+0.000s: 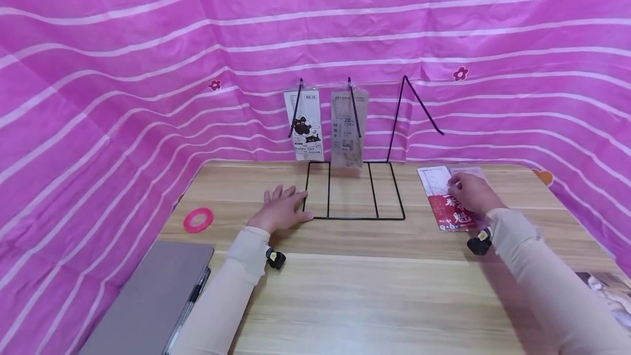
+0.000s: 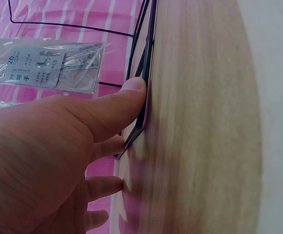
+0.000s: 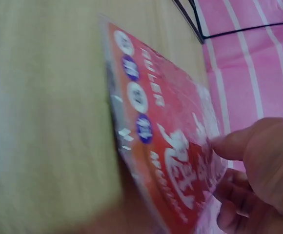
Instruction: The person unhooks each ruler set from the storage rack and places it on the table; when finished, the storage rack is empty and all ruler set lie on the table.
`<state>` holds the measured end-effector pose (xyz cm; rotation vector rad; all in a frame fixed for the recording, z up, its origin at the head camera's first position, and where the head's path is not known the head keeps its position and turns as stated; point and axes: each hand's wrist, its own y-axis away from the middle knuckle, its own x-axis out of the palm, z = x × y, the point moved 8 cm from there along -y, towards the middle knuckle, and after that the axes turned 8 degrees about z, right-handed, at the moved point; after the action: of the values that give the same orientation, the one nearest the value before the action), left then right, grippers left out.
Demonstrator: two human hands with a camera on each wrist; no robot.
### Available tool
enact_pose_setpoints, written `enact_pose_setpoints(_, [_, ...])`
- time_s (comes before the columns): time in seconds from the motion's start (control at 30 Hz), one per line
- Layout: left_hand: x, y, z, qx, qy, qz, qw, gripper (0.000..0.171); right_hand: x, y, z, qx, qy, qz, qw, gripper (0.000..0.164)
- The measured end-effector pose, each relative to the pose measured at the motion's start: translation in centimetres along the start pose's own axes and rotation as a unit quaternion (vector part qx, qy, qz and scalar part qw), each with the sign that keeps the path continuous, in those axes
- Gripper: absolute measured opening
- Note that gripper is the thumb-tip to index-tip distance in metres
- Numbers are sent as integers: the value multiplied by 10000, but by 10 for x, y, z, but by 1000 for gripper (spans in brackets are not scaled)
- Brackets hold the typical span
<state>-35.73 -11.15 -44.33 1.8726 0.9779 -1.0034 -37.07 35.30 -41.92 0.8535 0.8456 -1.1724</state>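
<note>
My right hand (image 1: 474, 193) pinches the edge of a red-and-white ruler packet (image 1: 451, 215) in clear plastic, on the right of the table. In the right wrist view this packet stands tilted, with the thumb across its printed face. Part of a paler pink packet (image 1: 470, 170) shows behind the hand. My left hand (image 1: 280, 210) rests at the front left corner of a black wire rack (image 1: 365, 218), fingers spread and thumb laid on the front wire. From the rack's hooks hang a white ruler set packet (image 1: 308, 125) and a grey one (image 1: 349, 130); the right hook (image 1: 424, 104) is bare.
A pink tape ring (image 1: 199, 220) lies left of the left hand. Nearer stands a grey flat case or laptop (image 1: 153, 295) with a pen (image 1: 197, 289) along its edge. A printed picture (image 1: 608, 295) shows at the right edge. Pink striped cloth (image 1: 315, 15) surrounds the table.
</note>
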Motion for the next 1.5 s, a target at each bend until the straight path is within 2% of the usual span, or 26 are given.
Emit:
enact_pose_setpoints(0.2, [-3,0,-1,-24,16,7,10000,76,-2,6,-3,528,295,-628,9962,33])
enact_pose_setpoints(0.3, [-2,0,-1,-23,7,14,10000,76,-2,12,-1,637,270,-928,9933,33])
enact_pose_setpoints(0.53, [-2,1,-1,-22,36,40,10000,75,4,32,27,-55,-223,-1400,9899,27])
enact_pose_setpoints(0.7, [-2,1,0,-32,33,72,10000,76,18,40,50,-428,-999,-1283,9858,31])
enact_pose_setpoints(0.77, [-2,1,-1,-26,19,102,9999,77,22,38,63,-687,-1365,-1203,9809,35])
enact_pose_setpoints(0.93, [-1,2,-3,-27,-43,91,9999,77,24,18,107,-1364,-2077,-1035,9631,39])
enact_pose_setpoints(1.13, [-1,2,1,-61,-22,46,10000,77,22,-20,159,-1887,-2430,-941,9468,39])
enact_pose_setpoints(1.27, [1,1,3,-56,-62,49,10000,76,22,-43,179,-1979,-2521,-911,9428,43])
enact_pose_setpoints(1.4, [2,1,1,-34,-112,42,9999,76,22,-64,190,-1846,-2660,-826,9425,43])
enact_pose_setpoints(1.5, [0,1,0,-4,-161,-6,9999,76,19,-76,197,-1861,-2792,-857,9381,41])
